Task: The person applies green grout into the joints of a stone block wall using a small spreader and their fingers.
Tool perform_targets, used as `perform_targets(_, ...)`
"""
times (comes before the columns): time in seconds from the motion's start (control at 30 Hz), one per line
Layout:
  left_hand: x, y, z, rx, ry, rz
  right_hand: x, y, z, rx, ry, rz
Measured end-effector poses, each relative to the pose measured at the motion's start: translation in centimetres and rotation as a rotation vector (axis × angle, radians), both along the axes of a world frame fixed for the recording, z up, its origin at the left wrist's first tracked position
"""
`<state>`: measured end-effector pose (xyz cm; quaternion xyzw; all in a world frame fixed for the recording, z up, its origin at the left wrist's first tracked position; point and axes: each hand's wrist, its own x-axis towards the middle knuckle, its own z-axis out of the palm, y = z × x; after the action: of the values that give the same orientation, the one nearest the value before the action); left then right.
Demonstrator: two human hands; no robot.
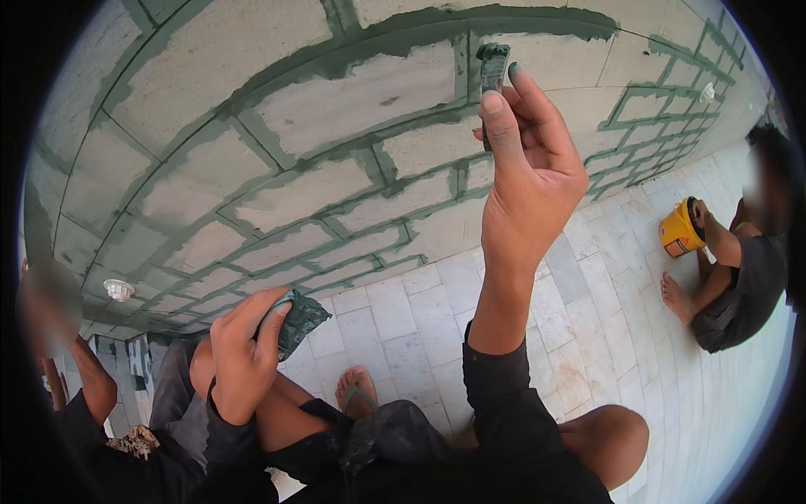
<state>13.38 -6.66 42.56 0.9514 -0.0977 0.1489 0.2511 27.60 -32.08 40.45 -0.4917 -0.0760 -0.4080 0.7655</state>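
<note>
My right hand (533, 172) is raised to the wall, pinching a small narrow spreader (494, 71) between thumb and fingers. Dark green paste clings to the spreader's upper end, and green stains a fingertip. Lower down on the left, my left hand (243, 353) grips a crumpled green-smeared piece (304, 323), perhaps a plastic bag or a pad; I cannot tell which. Ahead of me, pale tiles (361, 105) cover a curved wall, with bands of green paste (285, 164) along many of their joints. The spreader is close to a joint in the upper wall; contact is unclear.
A person (743, 260) sits at the right beside a yellow bucket (680, 231), one hand at its rim. Another person (88, 395) is close on my left. White round fittings (118, 291) stick out of the wall. Light stone tiles (428, 311) pave the floor.
</note>
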Motion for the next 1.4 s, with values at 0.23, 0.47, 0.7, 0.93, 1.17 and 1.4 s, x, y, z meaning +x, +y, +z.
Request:
perform_targets(0.23, -0.2, -0.1, 0.3, -0.012, 0.055, 0.002, 5.7, 0.0, 0.5, -0.434, -0.299, -0.596)
perform_targets(0.47, 0.1, -0.1, 0.1, -0.012, 0.078, -0.012, 6.1, 0.8, 0.9, -0.551, -0.232, -0.723)
perform_targets(0.7, 0.1, -0.4, 0.1, -0.031, 0.093, -0.021, 2.7, -0.6, 3.0, -0.464, 0.017, -0.494)
perform_targets(0.93, -0.1, -0.2, -0.1, -0.058, 0.11, -0.021, 3.8, 0.7, 4.9, -0.42, 0.017, -0.503)
perform_targets(1.17, 0.2, -0.2, -0.1, -0.046, 0.155, -0.006, 1.9, 5.1, 3.9, -0.44, -0.034, -0.265)
perform_targets(1.4, -0.3, 0.0, 0.2, -0.042, 0.14, -0.042, 2.5, 2.6, 3.6, -0.225, -0.015, -0.293)
